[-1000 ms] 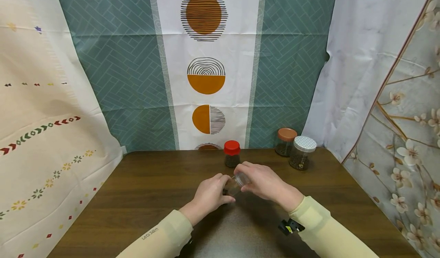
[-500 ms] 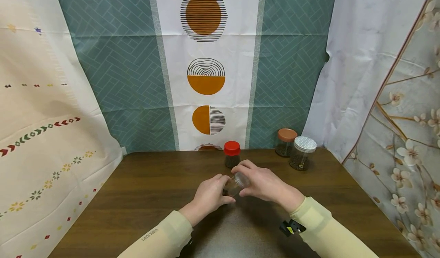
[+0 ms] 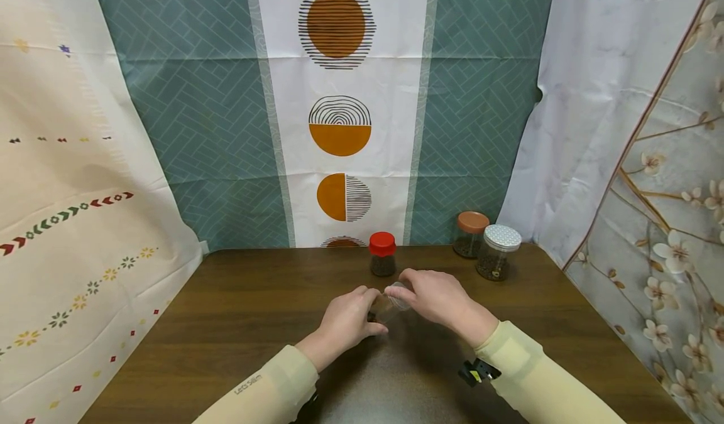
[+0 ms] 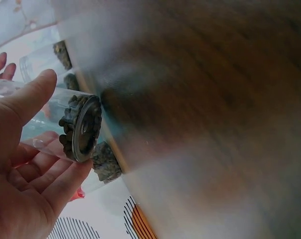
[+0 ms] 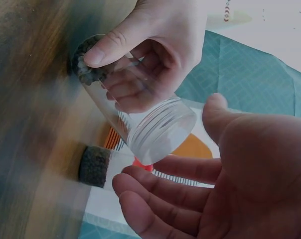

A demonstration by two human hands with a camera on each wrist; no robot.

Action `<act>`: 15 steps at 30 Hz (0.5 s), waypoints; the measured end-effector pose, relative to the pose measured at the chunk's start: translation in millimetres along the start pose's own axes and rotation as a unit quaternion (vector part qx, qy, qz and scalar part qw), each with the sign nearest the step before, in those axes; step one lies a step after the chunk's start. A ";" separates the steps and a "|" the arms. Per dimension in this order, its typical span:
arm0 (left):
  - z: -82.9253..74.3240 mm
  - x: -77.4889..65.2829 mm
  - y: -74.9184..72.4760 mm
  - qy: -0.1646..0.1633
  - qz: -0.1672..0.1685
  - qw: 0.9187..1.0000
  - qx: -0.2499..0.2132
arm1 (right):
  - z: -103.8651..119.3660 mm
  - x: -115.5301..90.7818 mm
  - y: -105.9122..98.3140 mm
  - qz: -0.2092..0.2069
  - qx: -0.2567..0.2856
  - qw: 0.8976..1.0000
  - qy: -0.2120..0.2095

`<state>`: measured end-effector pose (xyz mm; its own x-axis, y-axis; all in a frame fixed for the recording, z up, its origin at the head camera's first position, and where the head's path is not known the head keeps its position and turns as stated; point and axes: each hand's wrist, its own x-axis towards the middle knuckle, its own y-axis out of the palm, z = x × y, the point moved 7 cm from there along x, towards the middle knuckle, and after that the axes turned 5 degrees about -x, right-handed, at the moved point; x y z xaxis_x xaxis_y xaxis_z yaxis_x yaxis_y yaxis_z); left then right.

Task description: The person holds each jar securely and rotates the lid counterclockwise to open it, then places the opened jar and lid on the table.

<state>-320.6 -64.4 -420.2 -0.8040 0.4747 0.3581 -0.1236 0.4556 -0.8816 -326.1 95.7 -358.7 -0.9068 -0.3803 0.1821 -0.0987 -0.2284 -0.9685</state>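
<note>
Pale yellow sleeve at seven o'clock in the head view, ending in the left hand, thumb and fingers curled round the base end of a clear jar. Tilted near mid-tabletop, threaded mouth toward two o'clock, dark pieces at the base; probably light, stiff and slick, best gripped low round the wall, rim left free. Red-lidded jar upright at twelve o'clock from it. Right hand at three o'clock, fingers parted, gripping nothing; contact with the rim unclear. Farther out, at two o'clock, orange-lidded jar and white-lidded jar, both upright.
</note>
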 end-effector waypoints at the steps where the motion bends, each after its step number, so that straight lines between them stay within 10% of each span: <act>1: -0.1 0.0 0.1 0.001 0.000 1.000 0.000 | 0.0 0.0 0.3 0.001 -0.002 1.000 -0.001; 15: -1.8 0.7 -1.3 0.002 0.004 1.000 -0.001 | 3.3 0.7 -0.8 -0.009 -0.009 0.999 -0.036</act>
<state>-319.9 -63.3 -418.2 -0.8029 0.4815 0.3515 -0.1153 0.4532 -0.8839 -325.3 92.7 -357.3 -0.8729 -0.4402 0.2103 -0.1227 -0.2192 -0.9679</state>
